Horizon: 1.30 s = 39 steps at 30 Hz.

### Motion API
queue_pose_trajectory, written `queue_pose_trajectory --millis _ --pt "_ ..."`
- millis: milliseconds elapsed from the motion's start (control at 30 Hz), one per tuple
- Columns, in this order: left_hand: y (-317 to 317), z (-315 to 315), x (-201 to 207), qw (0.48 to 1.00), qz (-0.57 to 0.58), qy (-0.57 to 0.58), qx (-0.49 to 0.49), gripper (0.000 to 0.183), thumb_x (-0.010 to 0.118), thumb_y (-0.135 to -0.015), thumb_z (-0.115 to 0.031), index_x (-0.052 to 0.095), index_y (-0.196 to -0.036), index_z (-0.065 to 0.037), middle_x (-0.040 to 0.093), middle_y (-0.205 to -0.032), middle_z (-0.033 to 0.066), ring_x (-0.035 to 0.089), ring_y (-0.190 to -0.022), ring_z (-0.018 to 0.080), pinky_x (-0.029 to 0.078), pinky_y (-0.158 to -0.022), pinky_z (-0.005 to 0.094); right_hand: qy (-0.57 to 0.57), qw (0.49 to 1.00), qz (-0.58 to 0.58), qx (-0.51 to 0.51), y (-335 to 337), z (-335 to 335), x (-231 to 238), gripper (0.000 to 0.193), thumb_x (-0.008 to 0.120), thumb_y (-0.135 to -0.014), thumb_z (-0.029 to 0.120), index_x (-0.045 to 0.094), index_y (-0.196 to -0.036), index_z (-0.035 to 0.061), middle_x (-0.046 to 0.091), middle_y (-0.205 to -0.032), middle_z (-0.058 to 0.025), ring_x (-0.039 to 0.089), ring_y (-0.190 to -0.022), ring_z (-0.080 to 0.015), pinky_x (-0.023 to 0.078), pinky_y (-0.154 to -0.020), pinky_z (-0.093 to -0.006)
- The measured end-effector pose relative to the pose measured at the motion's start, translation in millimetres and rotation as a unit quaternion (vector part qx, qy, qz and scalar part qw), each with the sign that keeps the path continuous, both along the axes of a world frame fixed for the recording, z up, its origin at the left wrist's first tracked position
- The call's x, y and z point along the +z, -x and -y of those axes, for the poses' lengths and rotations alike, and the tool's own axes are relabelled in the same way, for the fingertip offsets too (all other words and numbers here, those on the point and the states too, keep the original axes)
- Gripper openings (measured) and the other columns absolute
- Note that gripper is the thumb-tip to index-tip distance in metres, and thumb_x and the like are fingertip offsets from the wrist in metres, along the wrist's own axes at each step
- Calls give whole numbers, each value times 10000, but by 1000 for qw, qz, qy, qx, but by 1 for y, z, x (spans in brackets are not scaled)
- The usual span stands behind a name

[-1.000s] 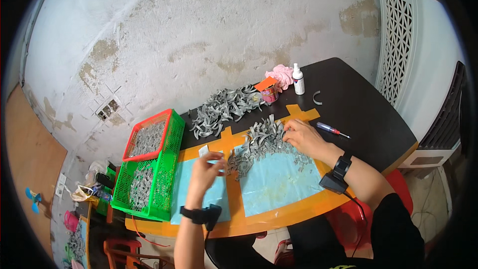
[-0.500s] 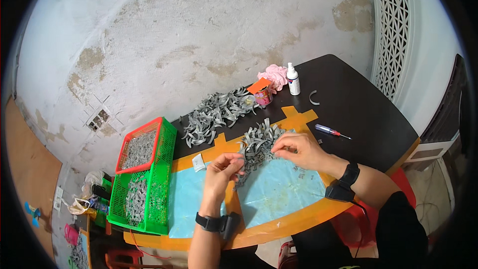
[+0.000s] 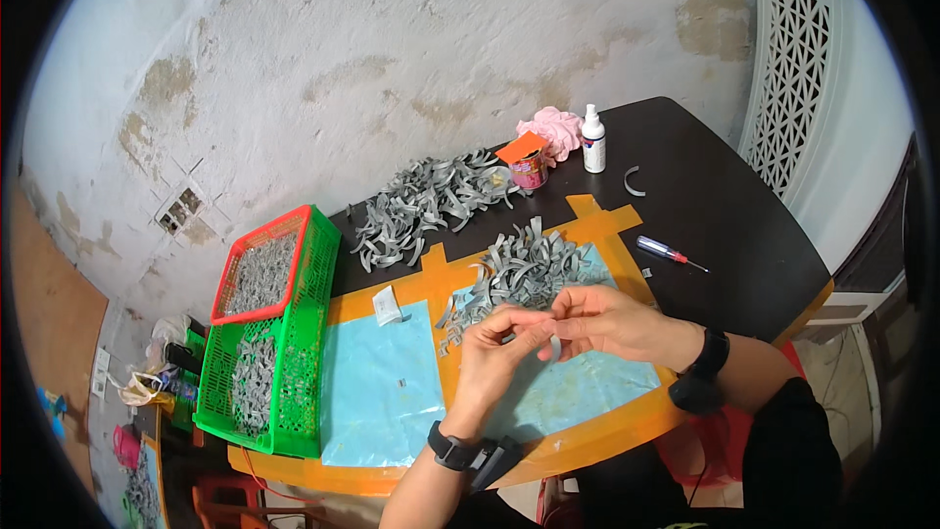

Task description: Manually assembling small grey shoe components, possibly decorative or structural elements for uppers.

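Observation:
My left hand (image 3: 499, 355) and my right hand (image 3: 617, 325) meet over the front of the table, fingertips almost touching. Between them is a curved grey strip (image 3: 555, 348), its lower end hanging below the pinched fingers of both hands; the upper part is hidden. Just beyond lies a heap of similar curved strips (image 3: 529, 264), with small grey pieces at its near side. It rests partly on blue plastic sheeting (image 3: 377, 421) edged with orange tape. A single small grey piece (image 3: 401, 382) lies on the sheet, left of my left hand.
Left stand a green basket (image 3: 304, 362) and a red basket (image 3: 230, 279), both holding small grey pieces. A larger strip pile (image 3: 431, 201) sits behind. Around are a white packet (image 3: 387, 306), a tin (image 3: 529, 171), pink cloth (image 3: 553, 132), a spray bottle (image 3: 593, 142) and a screwdriver (image 3: 671, 253).
Both hands have come together: the left moved right, and the right drew back from the heap toward me. A curved strip now shows between them. The whole view has shifted slightly.

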<state>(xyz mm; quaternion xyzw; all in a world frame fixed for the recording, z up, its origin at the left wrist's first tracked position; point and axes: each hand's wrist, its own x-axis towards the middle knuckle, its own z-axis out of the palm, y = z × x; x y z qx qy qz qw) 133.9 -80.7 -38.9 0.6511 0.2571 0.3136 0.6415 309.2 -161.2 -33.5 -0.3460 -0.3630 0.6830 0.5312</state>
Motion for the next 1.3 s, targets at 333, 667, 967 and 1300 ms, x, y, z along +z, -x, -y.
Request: queue_pose_trajectory --millis 333,667,967,1300 --pt "36 -34 24 979 -171 -86 71 127 668 -849 -123 670 -932 -28 624 -751 -2 561 -649 50 490 -559 219 -51 990 109 -73 -10 -1 -7 112 621 -881 89 568 -949 18 651 -891 -77 644 -816 -155 507 -721 -281" --pt "37 -43 -7 881 -324 -339 58 176 742 -714 -106 696 -873 -48 653 -731 99 620 -610 201 498 -603 309 -196 920 317 -119 -4 -2 -17 48 610 -866 26 569 -872 2 619 -811 -53 604 -710 -103 486 -604 -231" --pt "29 -30 5 847 -356 -390 69 75 665 -784 -71 616 -822 -29 650 -857 113 643 -745 262 509 -675 339 -252 846 441 -161 -10 -4 -16 51 636 -838 11 590 -855 -1 604 -779 -36 584 -686 -79 463 -590 -215" --pt "10 -6 8 991 0 109 -77 158 586 -902 -74 606 -1041 -3 676 -953 122 665 -858 181 545 -733 269 -169 958 205 -108 -4 -1 -15 67 604 -877 11 576 -929 -22 605 -843 -50 605 -731 -99 497 -649 -229"
